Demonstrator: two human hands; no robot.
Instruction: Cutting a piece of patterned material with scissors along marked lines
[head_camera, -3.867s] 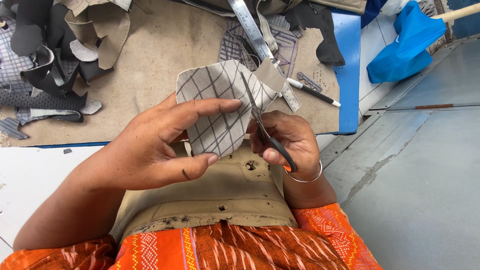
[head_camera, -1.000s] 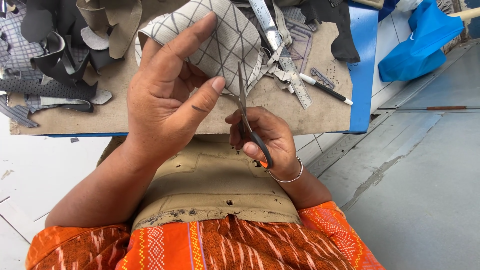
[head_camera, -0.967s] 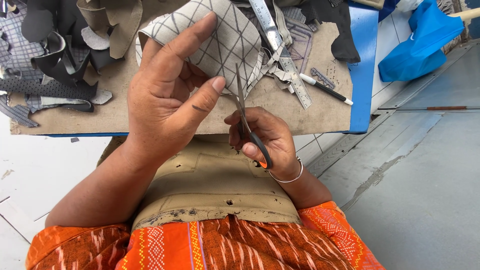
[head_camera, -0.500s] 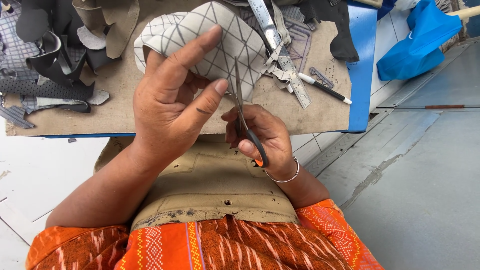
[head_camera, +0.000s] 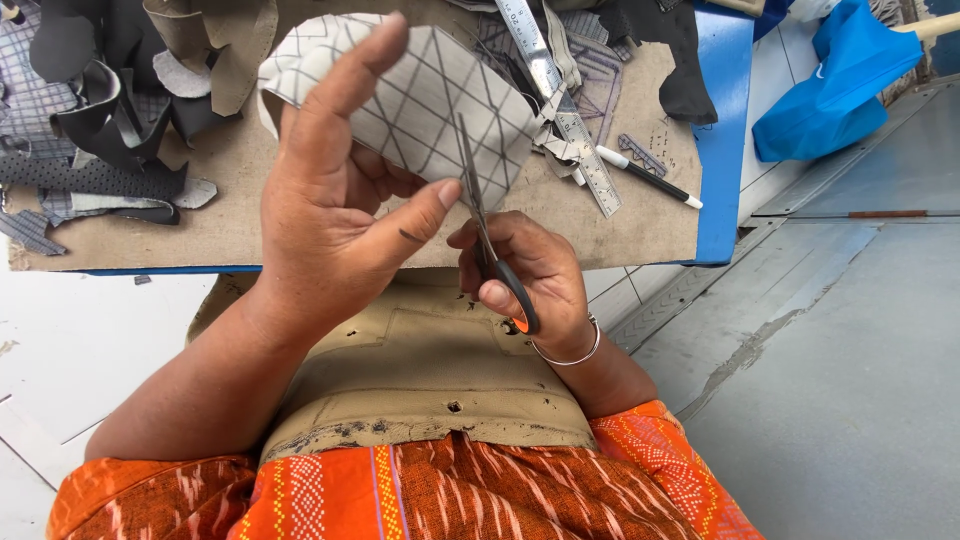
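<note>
Where the blue-edged work board (head_camera: 722, 150) juts out above a grey floor (head_camera: 860, 380), its brown felt-like top is strewn with offcuts: black and tan leather scraps (head_camera: 110, 110) heaped at the far left, a steel ruler (head_camera: 560, 110) lying slantwise near the middle, and a black-and-white pen (head_camera: 650, 178) just beside the ruler's lower end. A blue plastic bag (head_camera: 830, 85) sits off the board at the upper right. Below the board lies a tan piece of material (head_camera: 410, 370) across the person's lap, over orange patterned cloth (head_camera: 450, 490).

Raised above the board, the left hand (head_camera: 330, 220) grips a pale fabric piece with a dark diamond grid (head_camera: 420, 100), the forefinger stretched up across its face and the thumb pointing right towards the blades. The right hand (head_camera: 525, 275), a bangle (head_camera: 570, 352) on its wrist, is closed through the black handles of a pair of scissors (head_camera: 490, 240). Its blades point upward and meet the lower edge of the fabric, close to the left thumb tip.
</note>
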